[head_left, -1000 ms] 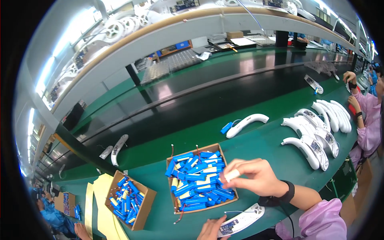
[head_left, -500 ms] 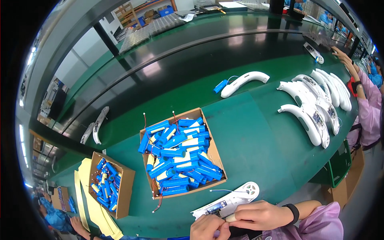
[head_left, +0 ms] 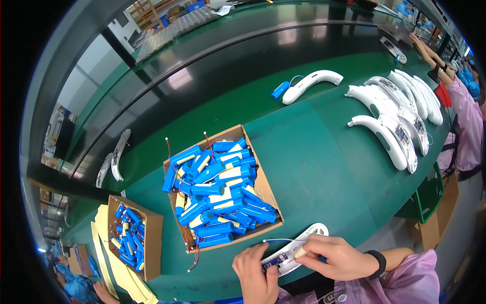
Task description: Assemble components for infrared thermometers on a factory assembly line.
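Observation:
A white curved plastic housing half (head_left: 293, 258) lies at the table's near edge, its inside up, with a small circuit board (head_left: 276, 261) and a thin pale wire (head_left: 283, 239). My left hand (head_left: 254, 273) grips its left end, fingers on the far side and thumb on the near side. Over the middle of the housing, my right hand (head_left: 336, 258) has its fingers curled together, with a beige cover on one fingertip. A small dark blue bit shows beneath those fingers; what they hold is mostly hidden. Just beyond stands a cardboard box (head_left: 268, 195) heaped with blue cylindrical batteries (head_left: 215, 190).
A smaller box (head_left: 153, 248) of batteries and yellow sheets (head_left: 124, 276) lie left. White housings (head_left: 385, 116) are piled right, near another person's arms (head_left: 435, 61). One housing (head_left: 311, 85) with a blue battery (head_left: 280, 90) lies farther back. A green crate (head_left: 429, 195) stands right.
My hands have moved apart from close together at the near edge. The left now grips the housing's left end; the right is over its middle. The whole view has shifted slightly.

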{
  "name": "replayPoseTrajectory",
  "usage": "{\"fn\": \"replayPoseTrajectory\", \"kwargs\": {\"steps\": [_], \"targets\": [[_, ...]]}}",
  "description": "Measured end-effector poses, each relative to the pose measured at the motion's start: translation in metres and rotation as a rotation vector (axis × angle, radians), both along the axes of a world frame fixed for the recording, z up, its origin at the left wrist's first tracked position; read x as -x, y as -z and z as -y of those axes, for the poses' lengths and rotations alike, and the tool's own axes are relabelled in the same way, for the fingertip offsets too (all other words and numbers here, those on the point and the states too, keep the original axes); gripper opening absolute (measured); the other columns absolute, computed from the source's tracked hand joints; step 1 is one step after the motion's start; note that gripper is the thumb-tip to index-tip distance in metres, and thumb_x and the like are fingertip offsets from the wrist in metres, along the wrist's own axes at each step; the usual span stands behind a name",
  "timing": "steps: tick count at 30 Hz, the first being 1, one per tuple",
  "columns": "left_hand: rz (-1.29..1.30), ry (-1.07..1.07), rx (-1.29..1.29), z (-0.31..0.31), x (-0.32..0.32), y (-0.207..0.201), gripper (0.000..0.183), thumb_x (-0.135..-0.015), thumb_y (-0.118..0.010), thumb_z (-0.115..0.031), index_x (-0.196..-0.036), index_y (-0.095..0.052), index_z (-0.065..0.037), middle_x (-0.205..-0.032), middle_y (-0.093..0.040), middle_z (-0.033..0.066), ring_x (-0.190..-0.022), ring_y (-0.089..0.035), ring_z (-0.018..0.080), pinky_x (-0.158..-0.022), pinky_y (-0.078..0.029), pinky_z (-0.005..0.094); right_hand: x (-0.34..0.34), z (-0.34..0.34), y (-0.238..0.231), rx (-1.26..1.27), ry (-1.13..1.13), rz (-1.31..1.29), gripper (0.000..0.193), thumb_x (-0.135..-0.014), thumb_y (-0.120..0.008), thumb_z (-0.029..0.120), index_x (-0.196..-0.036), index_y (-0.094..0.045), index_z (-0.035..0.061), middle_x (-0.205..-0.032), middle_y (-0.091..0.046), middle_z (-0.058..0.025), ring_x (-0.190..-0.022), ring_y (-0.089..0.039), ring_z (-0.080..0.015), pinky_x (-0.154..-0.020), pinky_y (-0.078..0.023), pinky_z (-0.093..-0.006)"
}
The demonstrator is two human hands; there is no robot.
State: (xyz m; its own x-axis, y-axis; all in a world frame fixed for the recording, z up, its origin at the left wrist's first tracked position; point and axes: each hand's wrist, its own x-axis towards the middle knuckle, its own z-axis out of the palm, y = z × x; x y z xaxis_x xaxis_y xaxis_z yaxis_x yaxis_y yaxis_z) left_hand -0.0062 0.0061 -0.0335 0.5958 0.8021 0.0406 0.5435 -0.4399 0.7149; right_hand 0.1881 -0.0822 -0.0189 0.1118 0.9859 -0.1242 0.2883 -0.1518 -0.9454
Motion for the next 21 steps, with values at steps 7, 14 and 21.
{"fn": "replayPoseTrajectory", "kwargs": {"steps": [7, 14, 21], "targets": [[-0.135, 0.118, 0.022, 0.0051, 0.0037, 0.0039, 0.033, -0.101, -0.047, -0.023, -0.125, -0.062, -0.005, -0.128, -0.061, 0.0138, -0.122, -0.051, 0.0352, -0.111, -0.026, 0.0515, 0.0053, -0.0043, 0.0031, -0.093, -0.010, 0.280, 0.013, -0.095, -0.066, 0.010, -0.091, -0.061, -0.0026, -0.081, -0.062, -0.0141, -0.069, -0.066, -0.0326, -0.057, -0.053, -0.0422], [-0.128, 0.136, 0.008, 0.0007, 0.0024, 0.0035, 0.032, -0.100, -0.047, -0.019, -0.124, -0.062, -0.005, -0.123, -0.061, 0.0152, -0.118, -0.052, 0.0356, -0.109, -0.027, 0.0516, 0.0061, -0.0023, 0.0025, -0.073, -0.022, 0.310, 0.017, -0.095, -0.065, 0.012, -0.087, -0.061, -0.0018, -0.073, -0.065, -0.0142, -0.058, -0.064, -0.0335, -0.050, -0.051, -0.0428], [-0.153, 0.131, -0.001, 0.0005, 0.0028, 0.0051, 0.032, -0.101, -0.047, -0.020, -0.126, -0.063, -0.006, -0.122, -0.060, 0.0165, -0.117, -0.051, 0.0365, -0.108, -0.028, 0.0516, 0.0079, -0.0049, 0.0095, -0.035, 0.035, 0.222, 0.012, -0.094, -0.069, 0.012, -0.089, -0.065, 0.0009, -0.060, -0.060, -0.0110, -0.047, -0.059, -0.0285, -0.044, -0.044, -0.0387]]}}
